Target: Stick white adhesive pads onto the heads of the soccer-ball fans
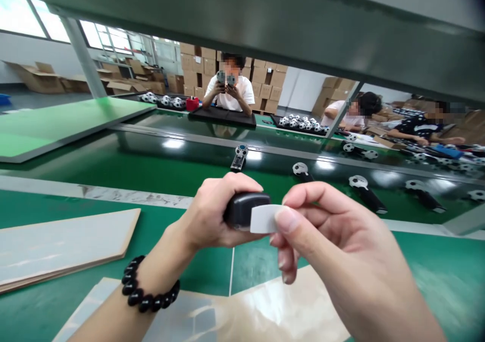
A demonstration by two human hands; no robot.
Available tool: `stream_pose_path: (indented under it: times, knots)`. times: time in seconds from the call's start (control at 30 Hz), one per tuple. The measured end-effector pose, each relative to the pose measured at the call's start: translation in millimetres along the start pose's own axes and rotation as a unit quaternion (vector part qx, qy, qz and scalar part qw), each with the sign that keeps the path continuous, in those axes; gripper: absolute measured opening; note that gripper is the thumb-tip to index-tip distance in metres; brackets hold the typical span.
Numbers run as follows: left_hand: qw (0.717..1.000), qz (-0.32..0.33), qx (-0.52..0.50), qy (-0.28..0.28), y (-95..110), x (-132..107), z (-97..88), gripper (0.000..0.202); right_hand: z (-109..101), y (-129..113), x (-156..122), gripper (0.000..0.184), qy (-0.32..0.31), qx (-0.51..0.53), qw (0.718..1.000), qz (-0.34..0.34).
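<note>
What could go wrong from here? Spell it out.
The strip might bend or slip, as the right hand pinches it by one end only. The black object might turn or drop, as the left hand alone seems to hold it above the table.

Black object (238,211), smooth, slightly shiny, rounded corners, blunt end toward camera; sits in the left hand (210,211), rest of its body hidden by the grip. Pale grey-white strip (262,220), small, thin, plain, top edge gently curved; upright, broad face to camera, right end pinched between thumb and fingers of the right hand (335,236). Strip's left part overlaps right side of the black end; can't tell if stuck or just in front.
</note>
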State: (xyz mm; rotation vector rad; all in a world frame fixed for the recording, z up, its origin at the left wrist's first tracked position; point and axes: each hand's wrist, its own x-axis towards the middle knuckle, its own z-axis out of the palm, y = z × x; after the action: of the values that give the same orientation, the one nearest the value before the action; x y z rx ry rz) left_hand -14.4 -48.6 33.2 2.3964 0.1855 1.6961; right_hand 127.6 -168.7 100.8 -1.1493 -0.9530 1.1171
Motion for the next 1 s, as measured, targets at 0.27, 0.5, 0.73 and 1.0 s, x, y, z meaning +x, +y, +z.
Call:
stream_pose_path:
  times: [0.27,0.5,0.73,1.0]
  knots:
    - [0.995,0.089,0.049,-0.023,4,8,-6.9,0.028,8,6,0,0.018,0.024,-0.044,0.999,0.017]
    - [0.99,0.114,0.081,-0.024,4,9,-8.7,0.026,14,5,-1,0.021,0.055,-0.01,0.998,0.026]
    - [0.99,0.109,0.091,-0.022,3,10,-8.8,0.025,13,8,2,0.023,0.049,-0.012,0.998,0.025]
    - [0.989,0.111,0.094,-0.024,4,10,-8.9,0.026,12,7,2,0.022,0.043,-0.01,0.999,0.029]
